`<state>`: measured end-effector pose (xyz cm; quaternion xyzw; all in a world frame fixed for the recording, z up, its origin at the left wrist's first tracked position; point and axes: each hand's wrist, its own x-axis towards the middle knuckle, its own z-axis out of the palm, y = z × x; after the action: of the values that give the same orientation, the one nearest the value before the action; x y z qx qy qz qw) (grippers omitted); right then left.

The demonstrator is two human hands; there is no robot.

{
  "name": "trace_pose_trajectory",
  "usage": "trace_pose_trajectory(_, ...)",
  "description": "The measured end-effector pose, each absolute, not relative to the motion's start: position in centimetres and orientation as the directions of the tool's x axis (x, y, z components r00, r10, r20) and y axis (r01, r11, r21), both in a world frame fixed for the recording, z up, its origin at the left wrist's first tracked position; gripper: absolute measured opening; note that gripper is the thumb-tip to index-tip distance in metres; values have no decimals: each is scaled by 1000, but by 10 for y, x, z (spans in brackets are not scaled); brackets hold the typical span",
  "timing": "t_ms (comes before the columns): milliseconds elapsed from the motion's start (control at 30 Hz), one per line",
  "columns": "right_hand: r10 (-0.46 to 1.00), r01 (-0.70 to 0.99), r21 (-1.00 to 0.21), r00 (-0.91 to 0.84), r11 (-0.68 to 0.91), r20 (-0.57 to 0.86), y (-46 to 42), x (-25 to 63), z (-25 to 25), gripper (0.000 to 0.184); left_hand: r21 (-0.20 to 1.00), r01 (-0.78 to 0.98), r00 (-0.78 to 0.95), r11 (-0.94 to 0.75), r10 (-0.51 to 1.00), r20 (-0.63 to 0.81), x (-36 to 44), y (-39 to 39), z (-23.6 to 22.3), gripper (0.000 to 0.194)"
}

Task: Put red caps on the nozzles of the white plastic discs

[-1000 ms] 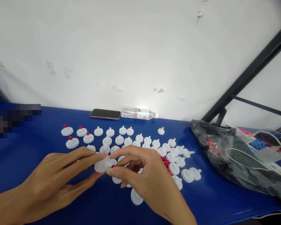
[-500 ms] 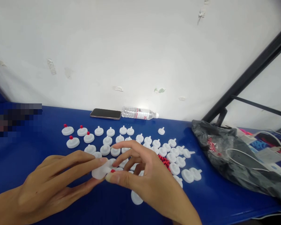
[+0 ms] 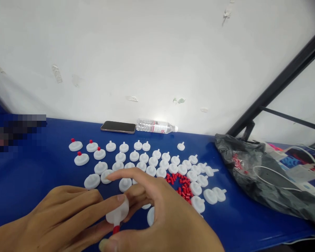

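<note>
Low in front of me, a white plastic nozzle lid (image 3: 120,210) has its round base turned up and its spout pointing down toward me. A small red cap (image 3: 116,229) sits on the spout's tip. My left hand (image 3: 60,217) pinches the base from the left between its fingers. My right hand (image 3: 170,213) curls round from the right, its thumb against the red cap and some fingers at the base's far edge. Beyond my hands lie rows of white nozzle lids (image 3: 134,156), partly hidden by my right hand. Loose red caps (image 3: 184,189) form a pile among them.
Several lids with red caps (image 3: 81,159) stand at the left of the blue table (image 3: 57,168). A phone (image 3: 118,127) and a plastic bottle (image 3: 157,126) lie along the wall. A black plastic bag (image 3: 267,196) and a dark metal bar (image 3: 278,77) occupy the right side.
Both hands have come lower and nearer to me. The held lid has turned, its spout swinging from pointing right to pointing down toward me. More lids and red caps show behind.
</note>
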<state>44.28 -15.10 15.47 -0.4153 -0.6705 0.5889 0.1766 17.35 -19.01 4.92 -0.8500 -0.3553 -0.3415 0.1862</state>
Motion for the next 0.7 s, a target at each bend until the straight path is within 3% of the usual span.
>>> trace_pose_trajectory(200,751,339,-940,-614,-25,-242,-146,438,148,76,-74,702,564,-708,490,665,171,-186,48,67)
trace_pose_trajectory(367,766,423,-902,-551,-86,-331,-150,429,149,75,-65,677,590,-733,487,644,168,-182,48,65)
trace_pose_trajectory(533,850,471,-882,-467,8,-242,-154,430,142,83,26,798,428,-602,596,679,160,-172,54,52)
trace_pose_trajectory(633,904,432,-899,-410,76,-121,-152,434,141,70,90,876,259,-473,620,740,156,-158,71,30)
trace_pose_trajectory(700,919,420,-902,-386,99,-79,-151,437,142,58,85,933,168,-349,635,754,154,-149,84,29)
